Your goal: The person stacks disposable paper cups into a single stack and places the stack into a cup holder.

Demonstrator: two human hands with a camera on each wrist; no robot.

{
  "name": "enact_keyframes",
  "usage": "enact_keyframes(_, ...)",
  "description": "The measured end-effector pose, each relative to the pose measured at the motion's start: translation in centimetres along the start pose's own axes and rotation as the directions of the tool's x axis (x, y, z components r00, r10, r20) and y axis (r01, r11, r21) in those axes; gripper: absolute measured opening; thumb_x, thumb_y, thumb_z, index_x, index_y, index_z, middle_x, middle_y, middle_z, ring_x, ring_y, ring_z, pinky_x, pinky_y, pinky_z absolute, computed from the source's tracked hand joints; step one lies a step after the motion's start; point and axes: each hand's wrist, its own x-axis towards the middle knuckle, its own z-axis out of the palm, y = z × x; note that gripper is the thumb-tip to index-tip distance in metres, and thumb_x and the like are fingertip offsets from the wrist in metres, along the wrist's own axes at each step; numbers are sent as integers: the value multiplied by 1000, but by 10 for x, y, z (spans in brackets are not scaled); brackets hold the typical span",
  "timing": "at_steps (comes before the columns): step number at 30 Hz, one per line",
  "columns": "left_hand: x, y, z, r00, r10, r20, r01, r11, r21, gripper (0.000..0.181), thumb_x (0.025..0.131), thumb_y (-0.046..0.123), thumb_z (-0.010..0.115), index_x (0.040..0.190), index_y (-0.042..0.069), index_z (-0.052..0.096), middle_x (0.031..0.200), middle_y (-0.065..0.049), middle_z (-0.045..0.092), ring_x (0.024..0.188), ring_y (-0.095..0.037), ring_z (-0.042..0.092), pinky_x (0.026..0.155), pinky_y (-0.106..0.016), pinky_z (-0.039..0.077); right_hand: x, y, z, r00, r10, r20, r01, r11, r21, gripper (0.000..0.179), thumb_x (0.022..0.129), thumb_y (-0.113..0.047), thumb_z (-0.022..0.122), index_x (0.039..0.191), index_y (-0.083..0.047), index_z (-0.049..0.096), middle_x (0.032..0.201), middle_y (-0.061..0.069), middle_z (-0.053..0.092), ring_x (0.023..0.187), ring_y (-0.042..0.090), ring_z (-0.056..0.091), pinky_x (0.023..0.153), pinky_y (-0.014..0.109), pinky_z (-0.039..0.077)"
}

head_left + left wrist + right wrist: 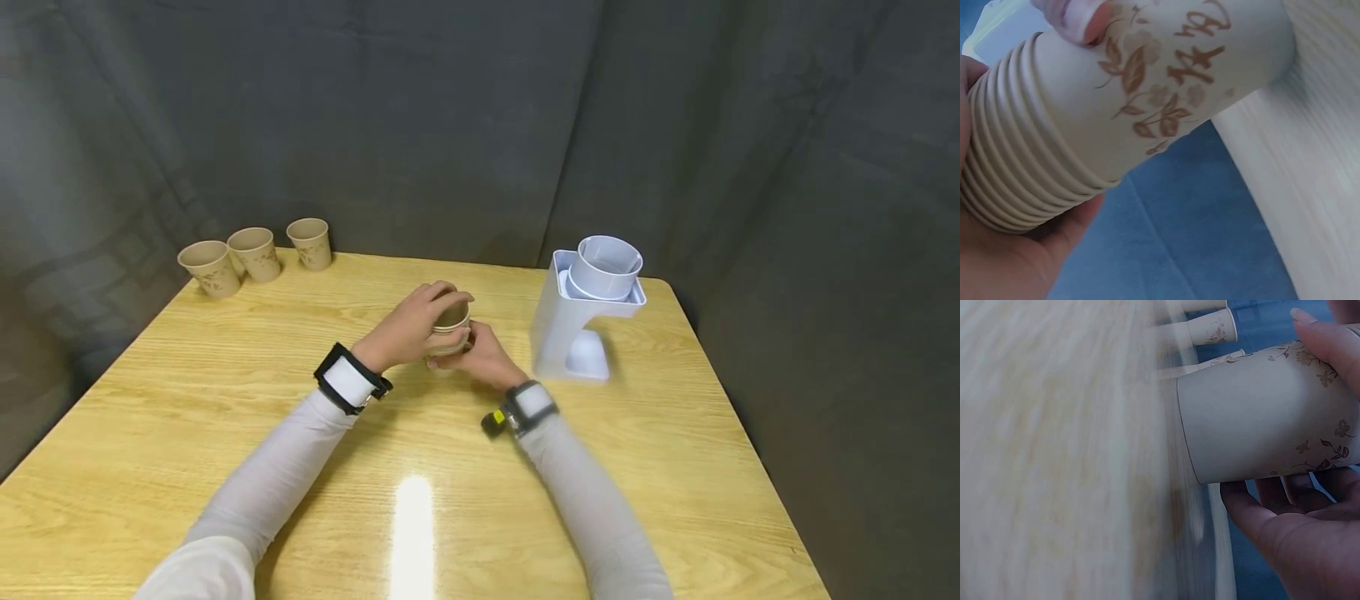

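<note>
A stack of nested beige paper cups (453, 317) with a brown leaf print stands near the middle of the table, held in both hands. From the left, my left hand (408, 327) grips the stack around its upper rims. My right hand (483, 358) curls round the cups from the right, lower down. Several stacked rims show at the left of the left wrist view, above the printed cup side (1160, 87). In the right wrist view, fingers (1260, 519) lie along the underside of the cup wall (1247, 419). The hands partly hide the stack in the head view.
Three single paper cups stand at the table's back left: one at the corner (212, 271), one beside it (257, 257), another further right (311, 246). A white stand (551, 333) with a round white container (606, 271) on top is right of the hands. Dark curtains surround the table.
</note>
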Motion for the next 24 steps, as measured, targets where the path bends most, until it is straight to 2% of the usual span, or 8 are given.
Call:
enact_keyframes(5, 0, 0, 2, 999, 7, -51, -8, 1000, -18, 49, 97, 37, 65, 139, 12, 60, 131, -13, 57, 115, -32, 57, 97, -47, 49, 0, -1, -2, 1000, 6, -7, -6, 1000, -6, 59, 78, -16, 89, 131, -11, 62, 129, 3, 67, 118, 21, 63, 103, 40, 51)
enact_keyframes(8, -1, -4, 3, 998, 1, -61, -7, 995, -95, 56, 97, 35, 66, 146, 11, 53, 137, -14, 56, 122, -31, 56, 102, -47, 47, 0, -2, -2, 1000, -4, -7, 4, 1000, 0, 58, 79, -15, 88, 131, -11, 63, 129, 2, 67, 119, 21, 63, 105, 42, 49)
enact_keyframes(11, -7, -13, 3, 998, -2, -68, -14, 973, -231, 65, 99, 35, 66, 154, 10, 41, 145, -15, 53, 128, -30, 54, 104, -47, 47, 0, -1, -1, 1000, -8, 5, 8, 1000, 11, 58, 80, -13, 87, 132, -10, 62, 128, 4, 68, 120, 22, 63, 107, 43, 48)
enact_keyframes(13, -13, -21, 2, 997, 1, -81, -27, 948, -316, 69, 101, 40, 63, 156, 8, 36, 145, -17, 53, 126, -30, 56, 102, -48, 49, -2, 0, 0, 1000, -2, 11, 2, 1000, 18, 59, 80, -12, 86, 133, -9, 61, 128, 6, 68, 120, 23, 63, 108, 44, 47)
enact_keyframes(15, -19, -30, 2, 995, 8, -104, -45, 934, -356, 71, 101, 48, 57, 155, 5, 37, 142, -19, 55, 121, -31, 59, 98, -51, 51, -3, 1, -1, 1000, 10, 10, -10, 1000, 29, 61, 79, -11, 87, 134, -8, 60, 129, 7, 67, 121, 24, 63, 109, 45, 46)
enact_keyframes(17, -27, -38, -2, 992, 5, -126, -50, 933, -357, 74, 101, 56, 52, 152, 3, 42, 136, -20, 60, 115, -33, 62, 95, -52, 51, -4, 1, -1, 1000, 19, 6, -20, 999, 35, 63, 79, -10, 87, 135, -8, 59, 131, 8, 66, 123, 24, 62, 110, 45, 45)
enact_keyframes(19, -37, -48, -10, 992, -28, -125, -14, 944, -329, 68, 102, 53, 51, 148, 3, 47, 130, -19, 63, 111, -33, 62, 93, -54, 51, -4, 1, -1, 1000, 21, 1, -21, 999, 40, 64, 78, -10, 87, 136, -7, 59, 132, 8, 65, 124, 25, 61, 111, 46, 44)
enact_keyframes(24, -72, -85, -42, 977, -155, -145, 128, 975, -180, 36, 103, 20, 61, 134, 1, 60, 117, -18, 68, 110, -35, 63, 93, -58, 48, -3, -3, 1, 999, 42, -10, -42, 998, 49, 64, 77, -10, 88, 135, -8, 60, 132, 8, 65, 125, 25, 61, 111, 44, 44)
